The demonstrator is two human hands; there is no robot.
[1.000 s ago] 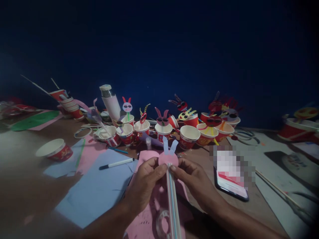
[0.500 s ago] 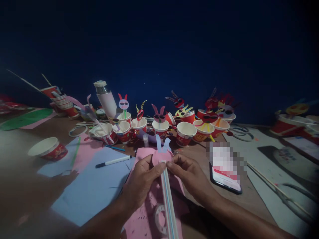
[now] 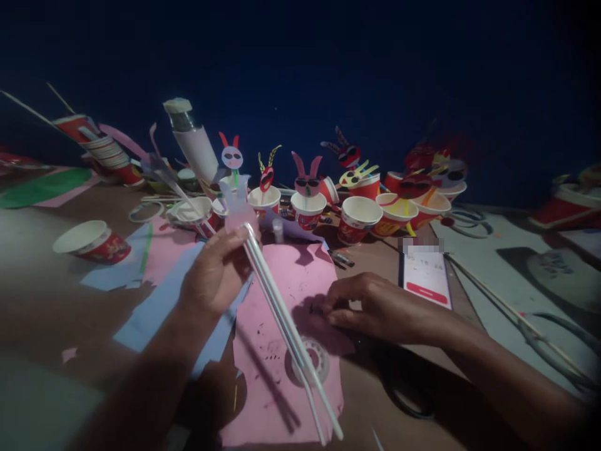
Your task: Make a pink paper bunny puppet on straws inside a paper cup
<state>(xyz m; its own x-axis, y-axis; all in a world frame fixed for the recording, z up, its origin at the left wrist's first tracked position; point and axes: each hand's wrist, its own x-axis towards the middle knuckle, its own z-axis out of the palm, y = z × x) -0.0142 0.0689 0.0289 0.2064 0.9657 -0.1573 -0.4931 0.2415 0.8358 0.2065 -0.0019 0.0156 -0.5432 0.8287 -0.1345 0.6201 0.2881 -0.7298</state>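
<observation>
My left hand (image 3: 218,269) is closed round the top of a paper rabbit figure, a pink head (image 3: 240,218) with pale blue ears. White sticks (image 3: 286,319) run down from the head toward the front right. My right hand (image 3: 352,304) hovers over the right edge of a pink sheet (image 3: 267,294), its fingers curled together; whether anything small is between them is hidden. On the sheet, beneath the sticks, lies a white tape roll (image 3: 317,363). Small dark marks dot the pink paper.
Behind stand several red and white paper cups (image 3: 359,216), many holding paper faces. A tilted white bottle (image 3: 195,147) is at the back left. A phone (image 3: 426,275) lies right. Blue paper (image 3: 154,307) and a lone cup (image 3: 110,244) are left; scissors (image 3: 539,338) lie far right.
My left hand has lifted the rabbit figure up and left, tilting its sticks. My right hand has let go of it and moved right and slightly down. The view has shifted.
</observation>
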